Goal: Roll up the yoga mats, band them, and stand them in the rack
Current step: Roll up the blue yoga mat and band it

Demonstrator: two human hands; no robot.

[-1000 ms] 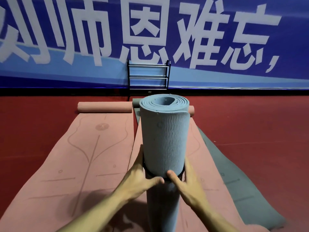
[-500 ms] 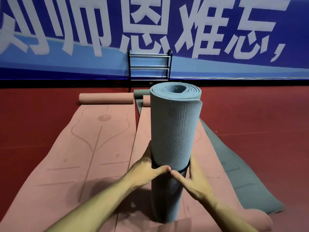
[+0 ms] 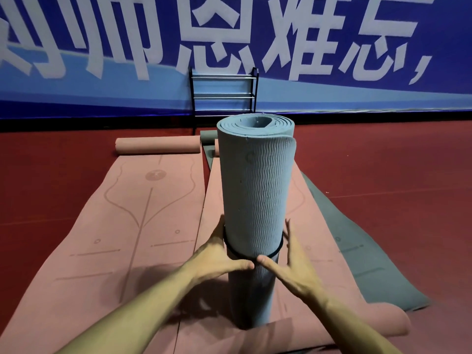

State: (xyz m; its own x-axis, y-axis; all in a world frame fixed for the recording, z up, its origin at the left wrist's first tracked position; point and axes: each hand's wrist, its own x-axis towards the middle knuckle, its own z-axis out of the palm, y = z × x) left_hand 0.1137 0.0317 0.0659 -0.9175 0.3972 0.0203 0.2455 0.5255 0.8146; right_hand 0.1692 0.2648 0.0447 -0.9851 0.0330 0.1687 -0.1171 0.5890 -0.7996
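A blue yoga mat (image 3: 256,190), rolled into a tube, stands upright on its end on a flat pink mat (image 3: 316,284). A thin black band (image 3: 277,250) rings the roll a little below its middle. My left hand (image 3: 217,261) clasps the roll's left side at the band, thumb across the front and fingers reaching behind. On the right side my right hand (image 3: 291,267) holds the roll at the same height, fingers pointing up along it. My two thumbs nearly meet in front. The black metal rack (image 3: 224,94) stands against the far wall.
Another pink mat (image 3: 122,238) lies flat to the left, its far end rolled (image 3: 157,145). A grey mat (image 3: 357,254) lies flat to the right, partly under the pink one. Red floor (image 3: 396,187) surrounds the mats. A blue banner (image 3: 357,47) covers the back wall.
The roll's lower end has come into view, standing on the pink mat. Both hands stay around the roll at the band, and the thumbs have drawn closer together in front.
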